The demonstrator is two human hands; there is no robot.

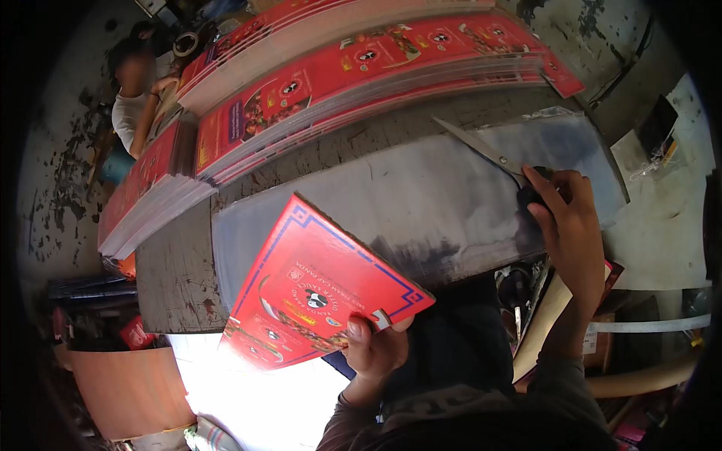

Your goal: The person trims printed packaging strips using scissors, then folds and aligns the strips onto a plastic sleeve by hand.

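My left hand [377,347] grips the lower edge of a red printed cardboard sheet [301,270], thumb on its face. Blue corner borders, food pictures and a panda logo show on the sheet, which is tilted above the table's near edge. On the right, the fingers of my right hand [565,218] are closed around the black handles of a pair of scissors [492,154]. The blades lie slightly apart and point to the upper left, over a clear plastic sheet [353,199] spread on the table.
Stacks of red printed cardboard [331,90] line the far side of the worn table [173,278], with another stack [150,188] at the left end. Behind them, at the upper left, a person [135,105] sits. Cardboard tubes [639,379] and clutter lie below on the right.
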